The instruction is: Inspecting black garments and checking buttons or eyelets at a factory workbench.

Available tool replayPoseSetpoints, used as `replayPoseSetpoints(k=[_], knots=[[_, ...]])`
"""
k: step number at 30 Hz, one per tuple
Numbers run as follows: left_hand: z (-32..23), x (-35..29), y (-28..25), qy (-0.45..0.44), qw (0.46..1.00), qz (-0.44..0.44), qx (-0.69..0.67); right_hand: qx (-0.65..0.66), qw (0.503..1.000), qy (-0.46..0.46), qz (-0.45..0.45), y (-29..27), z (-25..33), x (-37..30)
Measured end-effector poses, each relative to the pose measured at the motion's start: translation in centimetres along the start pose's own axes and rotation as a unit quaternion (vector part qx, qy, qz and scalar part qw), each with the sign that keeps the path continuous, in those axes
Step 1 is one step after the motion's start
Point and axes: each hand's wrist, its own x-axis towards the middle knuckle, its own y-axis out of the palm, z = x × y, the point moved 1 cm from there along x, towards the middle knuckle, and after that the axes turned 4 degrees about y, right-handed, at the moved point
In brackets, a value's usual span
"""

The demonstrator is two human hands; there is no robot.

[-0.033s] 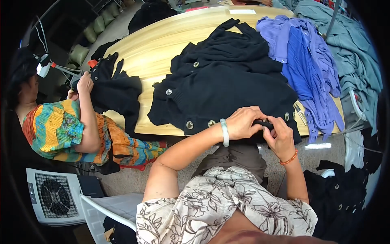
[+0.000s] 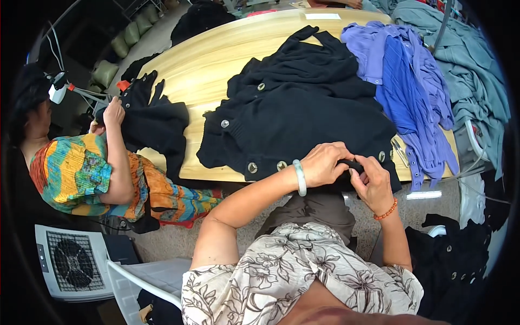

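Observation:
A black knit cardigan (image 2: 303, 116) with large shiny buttons lies spread over the table, its near edge at my hands. My left hand (image 2: 326, 164), with a pale bangle at the wrist, pinches a fold of that edge. Close beside it, my right hand (image 2: 374, 179) grips the same fold between thumb and fingers. The bunched black knit hides whatever small thing may be between the fingertips. One large button (image 2: 382, 156) shows just beyond my right hand, and another button (image 2: 281, 166) lies near my left wrist.
Purple and blue knit garments (image 2: 403, 81) lie right of the cardigan, near small metal scissors (image 2: 400, 151). Grey-green knits (image 2: 460, 70) are heaped farther right. At left, a co-worker (image 2: 81, 168) handles another black garment (image 2: 157, 119). A fan unit (image 2: 70, 262) and white chair (image 2: 146, 279) stand behind.
A tiny shiny spot at my right fingertips no longer shows. Both hands stay in nearly the same place on the fold.

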Motion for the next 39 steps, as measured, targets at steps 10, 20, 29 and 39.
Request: replayPoseSetpoints(k=[10, 20, 29, 39], knots=[[0.1, 0.6, 0.3, -0.033, 0.999, -0.021, -0.018, 0.043, 0.999, 0.009, -0.008, -0.4, -1.0, 0.5], [0.0, 0.2, 0.5, -0.036, 0.999, -0.009, 0.020, 0.074, 0.997, 0.008, 0.004, -0.7, -1.2, 0.3], [0.1, 0.6, 0.9, -0.017, 0.999, -0.045, 0.025, -0.004, 1.000, 0.005, 0.002, -1.7, -1.1, -0.6], [-2.9, 3.3, 3.0, 0.124, 0.958, -0.081, 0.244, -0.101, 0.988, 0.090, -0.073, -2.3, -5.1, -5.5]])
